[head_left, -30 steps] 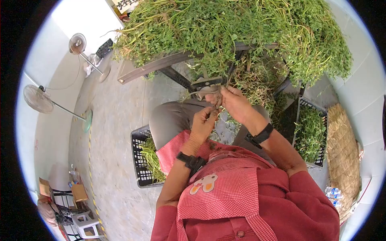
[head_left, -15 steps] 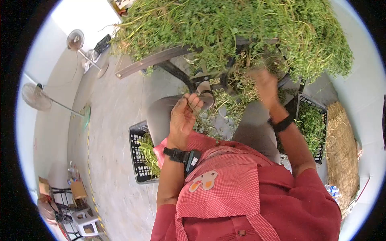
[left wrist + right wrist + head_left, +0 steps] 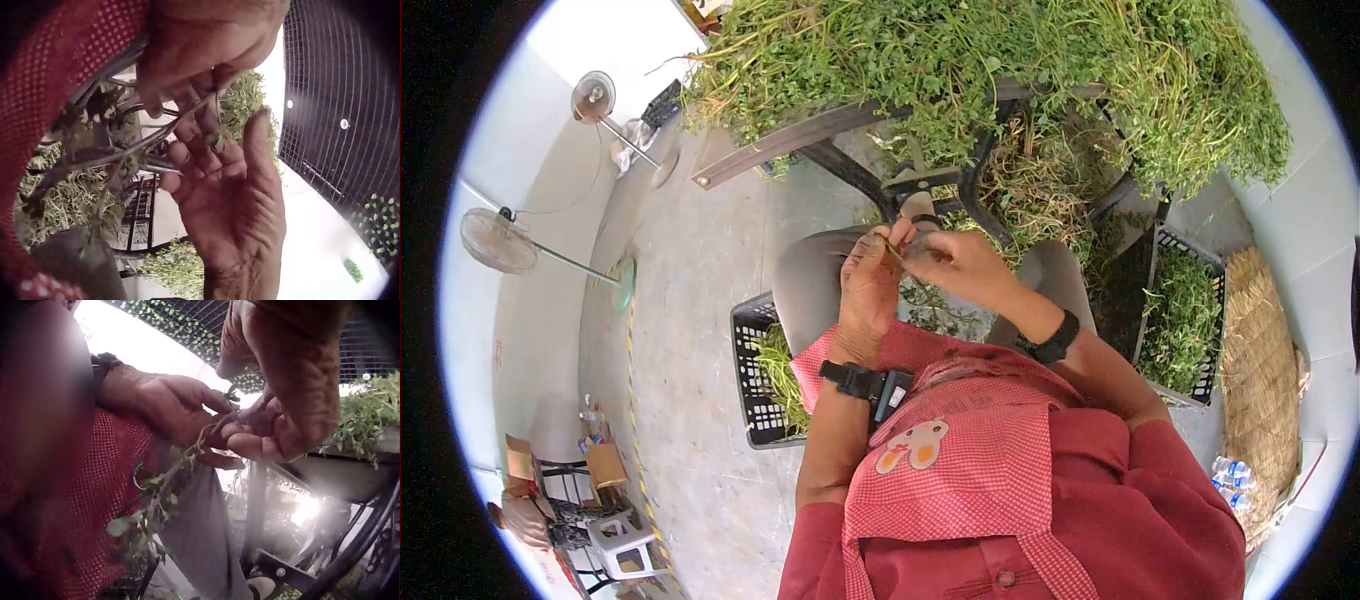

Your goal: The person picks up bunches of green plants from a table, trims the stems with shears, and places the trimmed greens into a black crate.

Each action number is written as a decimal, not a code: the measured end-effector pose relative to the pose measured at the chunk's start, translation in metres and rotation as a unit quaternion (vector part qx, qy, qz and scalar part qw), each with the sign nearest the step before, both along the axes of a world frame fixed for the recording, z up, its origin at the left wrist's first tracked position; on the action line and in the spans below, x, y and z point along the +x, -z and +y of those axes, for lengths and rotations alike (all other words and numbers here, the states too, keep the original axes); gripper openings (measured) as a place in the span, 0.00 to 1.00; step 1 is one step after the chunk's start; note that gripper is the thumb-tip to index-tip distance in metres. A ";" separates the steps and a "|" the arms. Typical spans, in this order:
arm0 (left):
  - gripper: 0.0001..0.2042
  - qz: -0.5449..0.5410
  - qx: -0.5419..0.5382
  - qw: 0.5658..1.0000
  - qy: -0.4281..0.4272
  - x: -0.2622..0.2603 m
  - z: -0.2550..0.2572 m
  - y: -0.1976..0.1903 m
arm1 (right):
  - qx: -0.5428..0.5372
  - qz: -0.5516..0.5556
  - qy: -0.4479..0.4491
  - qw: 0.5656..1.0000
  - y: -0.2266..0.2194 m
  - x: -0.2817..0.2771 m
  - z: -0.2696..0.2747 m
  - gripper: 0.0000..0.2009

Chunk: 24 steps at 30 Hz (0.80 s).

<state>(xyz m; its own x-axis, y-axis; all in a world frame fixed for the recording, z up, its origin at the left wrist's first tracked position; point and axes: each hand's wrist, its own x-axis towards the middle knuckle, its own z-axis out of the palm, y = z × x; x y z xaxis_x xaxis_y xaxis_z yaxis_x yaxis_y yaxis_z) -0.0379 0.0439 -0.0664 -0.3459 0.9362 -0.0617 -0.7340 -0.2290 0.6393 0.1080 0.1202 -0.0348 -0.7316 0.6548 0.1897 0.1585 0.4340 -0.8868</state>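
In the head view my left hand (image 3: 870,295) is raised over my lap and pinches a thin leafy stem (image 3: 201,439) between thumb and fingers. Small green leaves hang from its lower part in the right wrist view. My right hand (image 3: 968,268) meets the left from the other side. Its fingertips lie right at the stem by the left fingers, with the thumb (image 3: 258,134) standing apart from them in the left wrist view. Both hands' fingertips look dark and dirty. In the head view the hands hide most of the stem.
A large heap of green plants (image 3: 960,60) covers the table in front, above its dark frame (image 3: 840,120). Loose stalks (image 3: 1045,190) lie on the floor beneath. Black crates of greens stand at left (image 3: 755,385) and right (image 3: 1185,330), by a straw roll (image 3: 1260,380).
Both hands worked together on plant stems, then parted, the right swinging out toward the stalks under the table. Now it is back at the left hand, which has risen slightly and holds a stem.
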 end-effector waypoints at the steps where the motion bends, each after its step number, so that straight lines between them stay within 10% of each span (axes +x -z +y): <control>1: 0.08 -0.001 -0.001 1.000 0.002 0.001 0.001 0.001 | 0.070 0.028 -0.002 0.997 0.000 -0.003 -0.003 0.19; 12: 0.06 0.267 -0.008 0.963 -0.037 0.014 0.003 -0.001 | 0.036 -0.047 0.090 0.994 0.016 0.003 0.014 0.07; 14: 0.06 0.250 -0.016 0.967 -0.057 0.014 0.002 -0.002 | -0.276 0.036 0.124 0.952 0.027 0.005 0.030 0.09; 17: 0.05 0.179 -0.022 0.981 -0.073 0.007 0.003 -0.003 | -0.392 0.162 0.055 0.904 0.027 0.021 0.028 0.11; 21: 0.06 0.111 -0.017 0.992 -0.063 0.006 0.002 0.002 | -0.411 0.135 -0.024 0.901 0.041 0.024 0.023 0.14; 24: 0.07 0.111 -0.037 0.991 -0.068 0.006 0.001 0.000 | -0.227 0.005 -0.033 0.973 0.042 0.020 0.009 0.15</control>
